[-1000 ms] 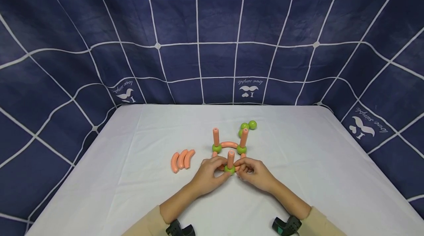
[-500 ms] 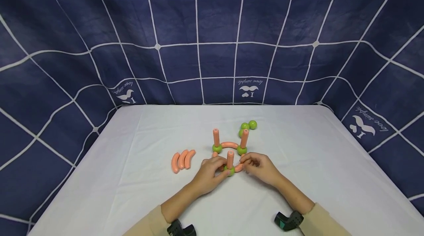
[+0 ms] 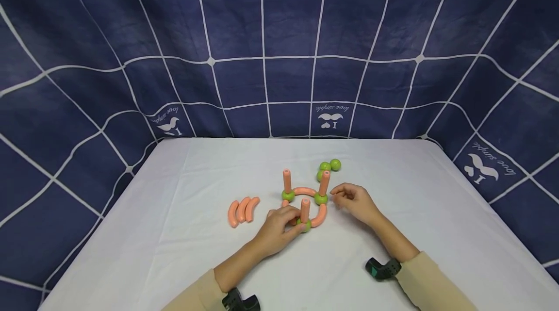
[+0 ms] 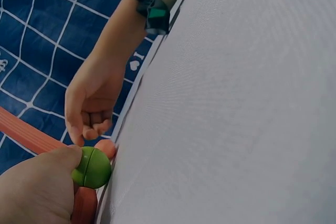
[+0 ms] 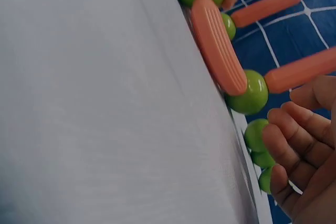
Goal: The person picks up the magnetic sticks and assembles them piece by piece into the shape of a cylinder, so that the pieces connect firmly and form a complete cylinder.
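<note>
Curved orange rods and green balls form a ring on the table, with three upright orange rods. My left hand (image 3: pixel 277 228) pinches the near green ball (image 3: pixel 307 226), thumb on its front; the ball shows split by a seam in the left wrist view (image 4: pixel 93 169). A straight orange rod (image 3: pixel 305 210) stands in it. From this ball a curved rod (image 3: pixel 320 216) runs to the right green ball (image 3: pixel 320 198). My right hand (image 3: pixel 355 203) hovers just right of that ball, fingers loosely bent and holding nothing. The left hand partly hides the ring's left side.
Several loose green balls (image 3: pixel 335 164) lie behind the ring. Three loose curved orange rods (image 3: pixel 241 210) lie side by side to its left. A white cloth (image 3: pixel 209 262) covers the table, and a dark blue checked curtain (image 3: pixel 288 78) hangs around its back and sides.
My right hand has left the near right part of the ring and moved right and away from me, baring the curved rod there. The left hand stays at the near ball.
</note>
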`<state>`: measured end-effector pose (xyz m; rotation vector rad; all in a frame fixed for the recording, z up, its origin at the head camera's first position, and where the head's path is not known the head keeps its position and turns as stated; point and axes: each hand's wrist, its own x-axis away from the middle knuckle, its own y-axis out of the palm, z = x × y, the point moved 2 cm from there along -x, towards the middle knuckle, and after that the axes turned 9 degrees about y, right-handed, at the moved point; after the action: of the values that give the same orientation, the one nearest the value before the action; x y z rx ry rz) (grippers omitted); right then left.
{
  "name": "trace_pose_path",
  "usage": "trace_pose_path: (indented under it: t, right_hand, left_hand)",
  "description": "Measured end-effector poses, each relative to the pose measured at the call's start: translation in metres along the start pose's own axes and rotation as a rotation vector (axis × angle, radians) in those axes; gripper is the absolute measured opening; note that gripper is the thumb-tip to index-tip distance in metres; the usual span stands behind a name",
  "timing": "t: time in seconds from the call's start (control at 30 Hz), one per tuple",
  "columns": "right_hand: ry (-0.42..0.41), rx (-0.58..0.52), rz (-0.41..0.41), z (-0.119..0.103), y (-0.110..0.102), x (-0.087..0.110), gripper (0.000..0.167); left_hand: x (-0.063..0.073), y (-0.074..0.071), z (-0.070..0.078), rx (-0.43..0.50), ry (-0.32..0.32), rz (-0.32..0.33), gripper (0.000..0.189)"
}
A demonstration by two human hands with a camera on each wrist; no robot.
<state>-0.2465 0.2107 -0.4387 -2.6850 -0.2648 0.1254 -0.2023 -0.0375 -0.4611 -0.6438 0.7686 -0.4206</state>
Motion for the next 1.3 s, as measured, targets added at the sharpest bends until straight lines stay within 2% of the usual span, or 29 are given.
trace_pose_path:
  t: [0.23, 0.47, 0.7, 0.93, 1.3]
  right_hand:
    - [0.001, -0.015, 0.054, 0.007, -0.004, -0.02, 0.017]
    - [0.0, 0.063, 0.114, 0.007, -0.003, -0.037, 0.018]
    - [-0.05, 0.152, 0.142, 0.005, -0.002, -0.055, 0.025]
    - [-0.064, 0.211, 0.146, 0.008, -0.001, -0.068, 0.029]
    - [-0.041, 0.234, 0.103, 0.012, 0.001, -0.073, 0.033]
  left_hand:
    - [0.0, 0.0, 0.0, 0.003, 0.002, -0.003, 0.017]
    - [0.001, 0.001, -0.001, 0.001, -0.008, -0.01, 0.015]
    - [0.001, 0.0, -0.001, 0.011, 0.006, -0.006, 0.017]
    - [0.001, 0.002, -0.003, 0.02, 0.035, 0.002, 0.016]
    - [0.001, 0.002, -0.004, 0.012, 0.015, -0.007, 0.015]
